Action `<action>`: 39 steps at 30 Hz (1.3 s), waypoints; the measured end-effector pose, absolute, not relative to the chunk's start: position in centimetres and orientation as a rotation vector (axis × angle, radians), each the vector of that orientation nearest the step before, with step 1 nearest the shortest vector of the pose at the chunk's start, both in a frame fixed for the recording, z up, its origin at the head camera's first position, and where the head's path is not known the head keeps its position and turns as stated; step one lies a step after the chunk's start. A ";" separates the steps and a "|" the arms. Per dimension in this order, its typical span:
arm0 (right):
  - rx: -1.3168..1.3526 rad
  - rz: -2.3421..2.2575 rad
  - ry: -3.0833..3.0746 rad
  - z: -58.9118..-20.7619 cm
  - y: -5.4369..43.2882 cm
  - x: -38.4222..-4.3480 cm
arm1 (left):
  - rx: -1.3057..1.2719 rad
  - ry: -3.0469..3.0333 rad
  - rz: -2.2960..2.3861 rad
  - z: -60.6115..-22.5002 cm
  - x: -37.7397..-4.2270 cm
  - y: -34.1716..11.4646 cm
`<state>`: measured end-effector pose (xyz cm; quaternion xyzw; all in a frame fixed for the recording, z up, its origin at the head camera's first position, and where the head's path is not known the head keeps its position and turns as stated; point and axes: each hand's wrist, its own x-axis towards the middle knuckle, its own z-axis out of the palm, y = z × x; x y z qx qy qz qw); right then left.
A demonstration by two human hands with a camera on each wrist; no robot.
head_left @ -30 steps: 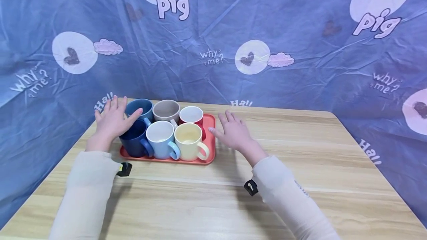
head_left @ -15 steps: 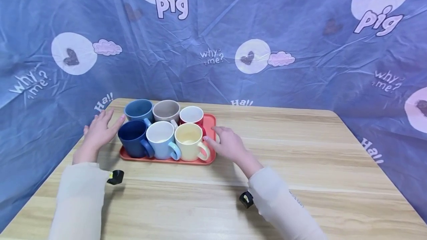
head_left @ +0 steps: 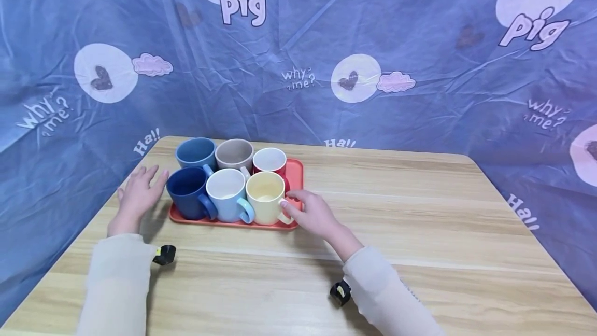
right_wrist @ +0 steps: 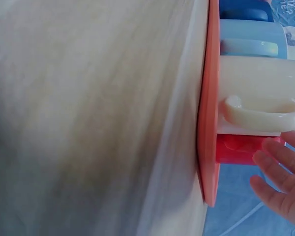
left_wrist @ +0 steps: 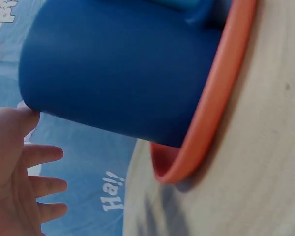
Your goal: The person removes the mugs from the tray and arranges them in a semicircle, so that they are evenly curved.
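Note:
A red-orange tray (head_left: 295, 170) carries several mugs in two rows. In front stand a navy mug (head_left: 190, 202), a light blue mug (head_left: 228, 205) and a cream mug (head_left: 263, 212). Behind them are a blue mug (head_left: 196, 155), a grey mug (head_left: 235, 157) and a red mug with white inside (head_left: 269, 162). My left hand (head_left: 138, 196), fingers spread, is beside the navy mug; in the left wrist view its thumb appears by the mug's rim. My right hand (head_left: 314, 215) has relaxed fingers close by the cream mug's handle (right_wrist: 260, 117); whether they touch it I cannot tell.
The tray sits on a wooden table (head_left: 420, 211), left of its middle and near the back edge. A blue printed cloth (head_left: 298, 40) hangs behind and along both sides. Each sleeve carries a small black wrist camera (head_left: 164, 254).
My left hand has drawn back from above the mugs to the navy mug's left side. My right hand has come leftward and nearer, to the cream mug's handle. The mugs have stayed in place.

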<state>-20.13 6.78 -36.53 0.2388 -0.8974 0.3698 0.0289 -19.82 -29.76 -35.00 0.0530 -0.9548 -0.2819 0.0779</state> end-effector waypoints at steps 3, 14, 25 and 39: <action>0.721 1.238 -2.758 -36.9 6.6 -20.1 | 0.177 -2.866 -0.834 -35.5 -19.6 -30.0; 0.708 1.496 -2.642 -37.9 6.3 -19.8 | 0.213 -2.946 -0.762 -37.9 -19.4 -29.9; 0.625 1.845 -2.589 -38.3 5.7 -19.6 | 0.283 -2.948 -0.771 -39.6 -19.7 -30.7; 0.358 2.185 -2.569 -38.2 5.2 -19.5 | 0.290 -2.973 -0.850 -40.1 -18.9 -30.6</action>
